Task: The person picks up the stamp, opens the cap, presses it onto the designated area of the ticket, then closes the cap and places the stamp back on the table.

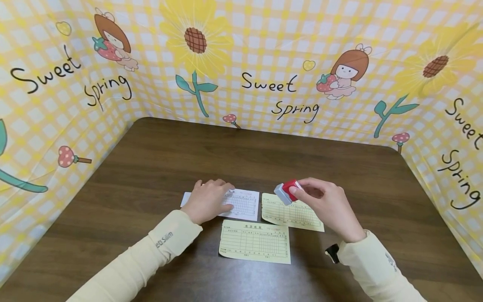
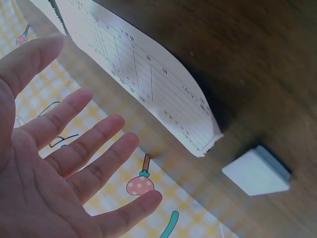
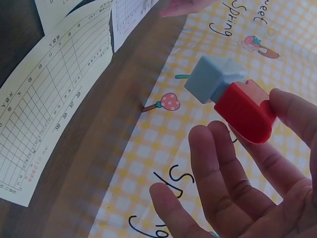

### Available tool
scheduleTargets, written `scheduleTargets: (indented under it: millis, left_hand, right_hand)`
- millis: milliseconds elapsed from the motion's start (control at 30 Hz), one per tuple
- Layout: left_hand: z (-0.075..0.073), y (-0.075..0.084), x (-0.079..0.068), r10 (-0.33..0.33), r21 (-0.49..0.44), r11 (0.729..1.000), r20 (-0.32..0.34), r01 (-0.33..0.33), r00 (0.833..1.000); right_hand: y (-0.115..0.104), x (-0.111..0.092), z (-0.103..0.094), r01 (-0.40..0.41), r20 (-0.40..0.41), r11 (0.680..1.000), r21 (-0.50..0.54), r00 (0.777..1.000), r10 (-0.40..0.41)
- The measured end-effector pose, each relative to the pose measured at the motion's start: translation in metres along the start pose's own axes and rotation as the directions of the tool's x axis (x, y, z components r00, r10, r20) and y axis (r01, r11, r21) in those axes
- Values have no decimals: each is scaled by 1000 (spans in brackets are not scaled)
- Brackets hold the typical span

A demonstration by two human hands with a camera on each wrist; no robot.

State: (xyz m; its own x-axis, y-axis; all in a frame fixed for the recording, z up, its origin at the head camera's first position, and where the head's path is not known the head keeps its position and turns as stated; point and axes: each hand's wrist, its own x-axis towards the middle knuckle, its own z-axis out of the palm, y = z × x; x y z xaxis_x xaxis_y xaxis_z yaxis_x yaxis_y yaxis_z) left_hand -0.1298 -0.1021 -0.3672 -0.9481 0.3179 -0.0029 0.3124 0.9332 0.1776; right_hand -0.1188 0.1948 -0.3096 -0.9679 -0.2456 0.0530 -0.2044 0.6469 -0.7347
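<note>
Stamp of red-and-grey plastic [image 1: 290,189], pinched in the right hand [image 1: 329,203] by its red end, presumably leaving the grey end free, above the rightmost pale-yellow paper slip [image 1: 296,214]. Left hand [image 1: 209,201]: fingers spread, gripping nothing, over a white printed paper slip [image 1: 243,205], perhaps steadying it. Yellow-checked cloth [image 1: 264,42] beyond the desk [image 1: 196,155] reads "Sweet Spring"; slip print is mostly illegible.

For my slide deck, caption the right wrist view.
Right hand pinches a red-and-grey block, printed slips on the table.
</note>
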Motion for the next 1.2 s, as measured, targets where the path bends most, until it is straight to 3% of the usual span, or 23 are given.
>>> scheduleTargets:
  millis: [633,1200]
  left_hand:
    - [7,4,2,7,-11,1000,-9,-7,1000]
    - [14,6,5,16,-10,1000,-16,-16,1000]
  right_hand:
    - [-8,14,16,77,30,997,4,997,-77]
    - [-12,24,29,137,36,988,-78,990,-134]
